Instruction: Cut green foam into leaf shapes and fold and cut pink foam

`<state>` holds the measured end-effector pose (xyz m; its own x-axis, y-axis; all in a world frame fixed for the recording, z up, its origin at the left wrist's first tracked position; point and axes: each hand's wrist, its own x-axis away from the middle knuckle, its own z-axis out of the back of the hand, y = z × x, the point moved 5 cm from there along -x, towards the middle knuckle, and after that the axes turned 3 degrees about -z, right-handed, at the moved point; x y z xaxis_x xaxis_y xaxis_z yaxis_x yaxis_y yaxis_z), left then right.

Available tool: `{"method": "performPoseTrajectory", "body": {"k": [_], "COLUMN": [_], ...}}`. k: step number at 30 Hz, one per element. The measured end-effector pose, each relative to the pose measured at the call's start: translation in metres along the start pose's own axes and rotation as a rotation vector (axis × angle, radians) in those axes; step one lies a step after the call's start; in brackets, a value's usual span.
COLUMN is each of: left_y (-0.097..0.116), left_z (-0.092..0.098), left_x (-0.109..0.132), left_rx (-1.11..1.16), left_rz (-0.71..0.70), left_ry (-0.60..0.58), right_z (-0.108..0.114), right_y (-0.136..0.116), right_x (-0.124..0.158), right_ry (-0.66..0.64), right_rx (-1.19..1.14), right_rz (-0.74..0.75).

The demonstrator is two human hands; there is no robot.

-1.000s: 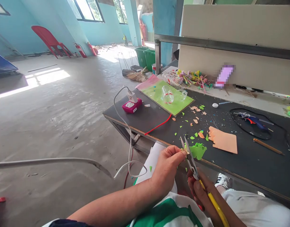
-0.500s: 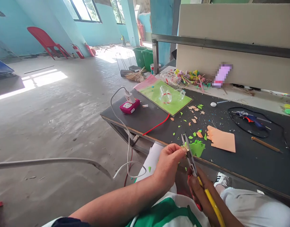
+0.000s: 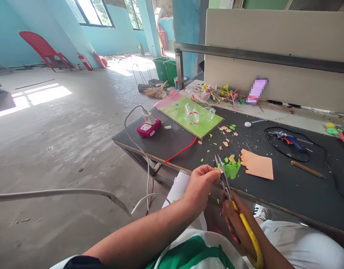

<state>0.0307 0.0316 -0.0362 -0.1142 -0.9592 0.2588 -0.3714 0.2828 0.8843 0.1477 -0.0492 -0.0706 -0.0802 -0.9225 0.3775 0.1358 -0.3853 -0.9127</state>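
Note:
My left hand (image 3: 201, 184) pinches a small pale piece (image 3: 220, 170), perhaps paper or foam, between thumb and fingertips. Its shape is mostly hidden. My right hand (image 3: 235, 215) grips a pair of scissors (image 3: 225, 184) with a yellow handle. Their blades point up and away, slightly parted, beside the piece at my left fingertips. Just behind the blades, a green scrap (image 3: 233, 170) with a jagged edge lies on the black table (image 3: 286, 194). An orange sheet (image 3: 258, 165) with one ragged side lies to its right.
Small cut stars (image 3: 223, 128) and chips are scattered behind the scissors. A clear plastic bottle (image 3: 192, 114) rests on a green sheet (image 3: 208, 129). At left is a pink power socket (image 3: 148, 129) with a white cable; at right, a glue gun (image 3: 296, 144) and an orange-brown stick (image 3: 307, 169).
The view has shifted a little, so the table things appear further left. The scissors have turned slightly, showing more of the yellow handle loop. Both hands keep their hold close together.

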Motion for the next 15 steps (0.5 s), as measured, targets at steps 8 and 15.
{"method": "performPoseTrajectory", "body": {"k": [8, 15], "left_y": [0.001, 0.013], "left_z": [0.006, 0.014], "left_x": [-0.004, -0.005], "left_rx": [-0.075, -0.069], "left_rz": [-0.032, -0.060], "left_ry": [-0.035, -0.162], "right_z": [-0.003, 0.007], "right_y": [-0.010, -0.012], "right_x": [-0.002, -0.007], "right_ry": [-0.076, -0.153], "right_rx": [-0.097, -0.193], "right_rz": [-0.026, -0.071]}}
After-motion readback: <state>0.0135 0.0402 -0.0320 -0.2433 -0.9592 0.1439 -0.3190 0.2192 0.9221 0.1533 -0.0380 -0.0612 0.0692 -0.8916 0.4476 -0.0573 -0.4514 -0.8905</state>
